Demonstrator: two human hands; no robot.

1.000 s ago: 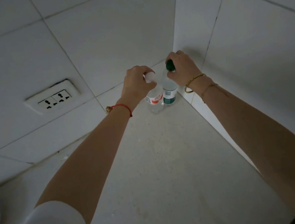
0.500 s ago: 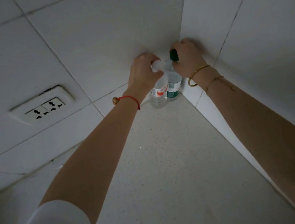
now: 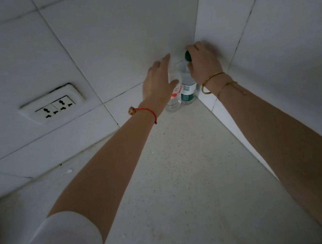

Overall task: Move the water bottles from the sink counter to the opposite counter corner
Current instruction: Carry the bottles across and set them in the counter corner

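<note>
Tiled walls (image 3: 118,32) hem bottles (image 3: 188,90); socket (image 3: 54,107) left.

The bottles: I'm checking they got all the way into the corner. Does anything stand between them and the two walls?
Nothing visible does. The green-label bottle stands right in the corner and the red-label bottle beside it. The right hand grips the green cap; the left hand is open next to the red-label one.
</note>
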